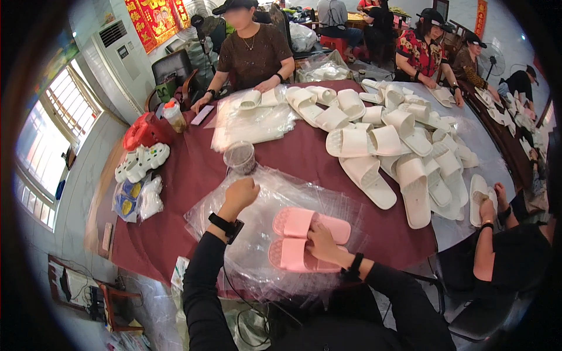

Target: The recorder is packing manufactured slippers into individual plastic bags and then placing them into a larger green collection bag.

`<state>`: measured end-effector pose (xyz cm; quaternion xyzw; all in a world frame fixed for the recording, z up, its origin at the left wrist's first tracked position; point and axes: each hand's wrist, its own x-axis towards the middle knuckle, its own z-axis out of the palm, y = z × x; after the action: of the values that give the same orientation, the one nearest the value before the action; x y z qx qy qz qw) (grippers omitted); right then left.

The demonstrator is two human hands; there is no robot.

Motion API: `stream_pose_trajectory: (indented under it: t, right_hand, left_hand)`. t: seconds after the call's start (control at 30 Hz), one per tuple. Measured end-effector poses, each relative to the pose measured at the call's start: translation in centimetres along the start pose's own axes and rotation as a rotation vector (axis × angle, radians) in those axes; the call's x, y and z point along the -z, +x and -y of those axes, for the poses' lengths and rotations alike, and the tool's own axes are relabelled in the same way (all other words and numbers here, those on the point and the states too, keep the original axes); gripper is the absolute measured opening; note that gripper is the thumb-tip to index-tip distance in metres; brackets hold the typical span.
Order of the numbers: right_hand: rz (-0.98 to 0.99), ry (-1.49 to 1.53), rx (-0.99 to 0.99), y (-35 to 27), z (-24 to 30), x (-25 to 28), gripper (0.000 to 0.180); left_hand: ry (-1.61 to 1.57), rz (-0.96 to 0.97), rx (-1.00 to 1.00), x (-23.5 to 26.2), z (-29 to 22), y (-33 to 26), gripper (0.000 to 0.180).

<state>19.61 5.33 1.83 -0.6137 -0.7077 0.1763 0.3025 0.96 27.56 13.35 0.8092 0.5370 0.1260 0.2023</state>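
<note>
Pinning the pink slippers [304,237] on the near stack of clear plastic bags [257,234], the right hand [321,243] grips them; the left hand [239,195], fisted, pinches film farther left. Slick bags could slide, dragging the pair askew.

1. The right hand [321,241] covers the middle of the pink slippers [304,240], so where the pair meets is hidden.
2. The left hand [239,194] is curled into the clear plastic bags [257,199]; its fingertips are out of sight.
3. The contents of the plastic cup [239,157] are too blurred to tell.
4. The lower slippers in the heap of white slippers [398,146] are buried under the others.
5. The dark fisheye rim cuts off the window [44,146].
</note>
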Motion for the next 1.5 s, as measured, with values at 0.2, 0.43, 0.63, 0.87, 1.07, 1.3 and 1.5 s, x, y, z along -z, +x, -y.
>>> stream_pose_trajectory:
  t: [0.2,0.43,0.63,0.87,1.07,1.3,1.5]
  right_hand:
    - [-0.116,0.244,-0.076,1.4,-2.2,-0.1,0.027]
    - [-0.033,0.654,-0.004,-5.1,0.5,7.2,0.032]
    - [0.488,0.405,0.305,-9.4,2.5,9.1,0.036]
    - [0.539,0.598,0.141,-10.5,4.3,10.7,0.036]
    - [0.480,0.428,0.201,-10.0,4.3,9.8,0.038]
    - [0.153,0.440,0.044,-8.8,1.5,8.9,0.040]
    - [0.271,0.463,0.047,-8.3,2.7,10.2,0.037]
  left_hand:
    - [0.400,0.675,-0.263,-3.3,1.3,-11.3,0.029]
    - [0.343,0.279,-0.483,-8.7,1.3,-23.3,0.058]
    - [0.306,0.064,-0.374,-10.3,0.8,-22.2,0.057]
    - [-0.148,0.250,-0.297,-10.5,3.1,-24.9,0.052]
    - [-0.565,0.407,-0.203,-8.4,5.9,-26.6,0.047]
    - [-1.060,0.595,-0.085,-7.9,0.5,-19.3,0.042]
    - [-1.490,0.726,0.042,-5.4,1.2,-16.8,0.038]
